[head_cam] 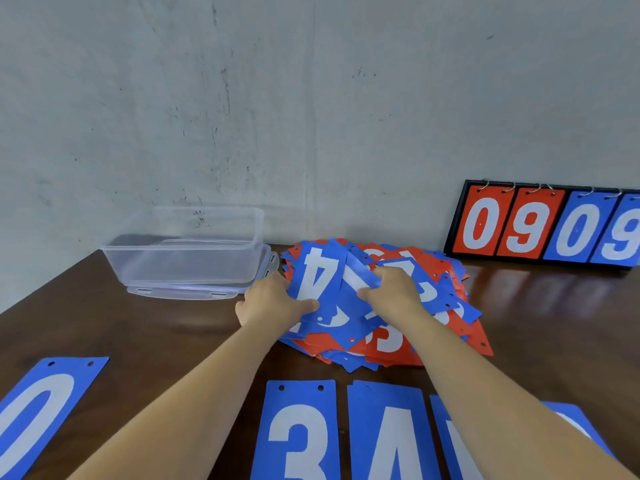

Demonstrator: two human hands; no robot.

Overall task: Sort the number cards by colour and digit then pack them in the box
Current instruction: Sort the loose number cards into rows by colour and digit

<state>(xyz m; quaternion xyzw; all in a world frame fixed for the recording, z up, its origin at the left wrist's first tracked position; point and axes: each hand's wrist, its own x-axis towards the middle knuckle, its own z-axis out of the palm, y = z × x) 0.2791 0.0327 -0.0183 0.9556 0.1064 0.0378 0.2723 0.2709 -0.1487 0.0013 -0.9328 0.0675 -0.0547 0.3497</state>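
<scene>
A mixed heap of red and blue number cards (433, 334) lies at the middle of the brown table. My left hand (270, 303) grips a blue 4 card (317, 278) at the heap's left side, thumb on its face. My right hand (391, 289) pinches another blue card (360, 277) on top of the heap. Along the near edge lie sorted blue cards: a 0 (38, 410) at the left, a 3 (298, 431), a 4 (391, 434) and more, partly hidden under my right forearm. The clear plastic box (187, 247) stands open at the back left.
The box sits on its clear lid (180, 293). A black flip scoreboard (550, 225) showing 0 9 0 9 in red and blue leans against the grey wall at the back right. Bare brown tabletop (138, 330) lies between the box and the near cards.
</scene>
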